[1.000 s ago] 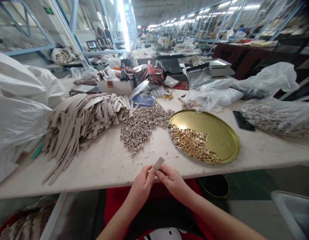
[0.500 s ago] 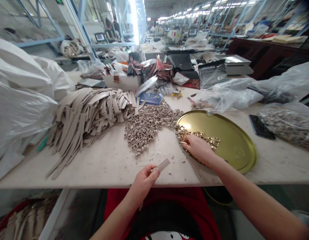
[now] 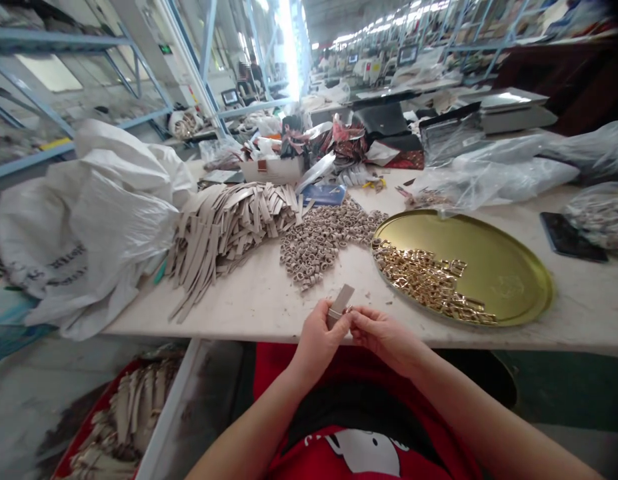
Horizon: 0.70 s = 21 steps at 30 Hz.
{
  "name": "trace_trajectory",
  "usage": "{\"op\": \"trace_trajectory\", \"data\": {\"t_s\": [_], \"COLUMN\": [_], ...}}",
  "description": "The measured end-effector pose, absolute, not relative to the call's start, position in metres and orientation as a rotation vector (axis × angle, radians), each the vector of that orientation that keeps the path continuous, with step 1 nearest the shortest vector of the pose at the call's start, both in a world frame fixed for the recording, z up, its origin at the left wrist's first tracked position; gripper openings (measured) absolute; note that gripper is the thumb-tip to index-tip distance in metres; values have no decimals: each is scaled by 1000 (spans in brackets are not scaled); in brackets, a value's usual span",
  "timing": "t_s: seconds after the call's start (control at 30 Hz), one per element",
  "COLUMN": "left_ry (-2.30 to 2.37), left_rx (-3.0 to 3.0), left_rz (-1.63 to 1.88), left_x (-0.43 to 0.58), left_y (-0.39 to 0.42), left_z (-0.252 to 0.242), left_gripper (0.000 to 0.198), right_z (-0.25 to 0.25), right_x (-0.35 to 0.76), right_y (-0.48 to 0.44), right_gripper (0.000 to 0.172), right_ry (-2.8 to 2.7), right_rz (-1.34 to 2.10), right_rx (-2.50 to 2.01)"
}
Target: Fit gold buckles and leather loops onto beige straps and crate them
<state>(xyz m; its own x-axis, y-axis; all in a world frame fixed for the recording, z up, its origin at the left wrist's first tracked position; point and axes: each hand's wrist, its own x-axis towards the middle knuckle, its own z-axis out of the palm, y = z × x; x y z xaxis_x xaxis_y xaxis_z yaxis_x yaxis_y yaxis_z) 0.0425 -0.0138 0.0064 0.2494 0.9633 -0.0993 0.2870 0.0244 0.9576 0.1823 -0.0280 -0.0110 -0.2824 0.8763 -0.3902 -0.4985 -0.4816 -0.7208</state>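
My left hand [image 3: 319, 340] is closed on a short beige strap [image 3: 341, 301] whose end sticks up above my fingers, at the table's near edge. My right hand [image 3: 383, 333] is pinched against the strap's lower part, holding something small I cannot make out. On the table beyond lie a heap of beige straps [image 3: 229, 230], a pile of small beige loops [image 3: 323, 240] and a round gold tray [image 3: 509, 267] with several gold buckles [image 3: 429, 280].
Large white sacks [image 3: 93, 220] fill the table's left end. Clear plastic bags [image 3: 493, 173], a black phone [image 3: 571, 237] and a cluttered box [image 3: 273, 167] sit farther back. A red bin of straps [image 3: 119, 420] stands on the floor at left. Shelving and more worktables stretch behind.
My right hand has come back from the gold tray to the strap in my left hand. The view has shifted toward the left.
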Motion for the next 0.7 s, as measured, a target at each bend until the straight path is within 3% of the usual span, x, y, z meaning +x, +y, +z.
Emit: {"op": "trace_trajectory", "data": {"t_s": [0.27, 0.5, 0.7], "left_ry": [1268, 1333, 1314], "left_rx": [1852, 1618, 1547], "left_rz": [550, 671, 652], "left_x": [24, 13, 20], "left_y": [-25, -29, -35], "left_z": [13, 7, 1], "left_gripper": [13, 23, 24], "right_z": [-30, -30, -35], "right_x": [171, 178, 177], "right_y": [-53, -46, -29], "right_gripper": [19, 43, 12], "right_ry": [-489, -237, 1], "right_rz": [2116, 2029, 1900], "right_rx": [-819, -657, -692]}}
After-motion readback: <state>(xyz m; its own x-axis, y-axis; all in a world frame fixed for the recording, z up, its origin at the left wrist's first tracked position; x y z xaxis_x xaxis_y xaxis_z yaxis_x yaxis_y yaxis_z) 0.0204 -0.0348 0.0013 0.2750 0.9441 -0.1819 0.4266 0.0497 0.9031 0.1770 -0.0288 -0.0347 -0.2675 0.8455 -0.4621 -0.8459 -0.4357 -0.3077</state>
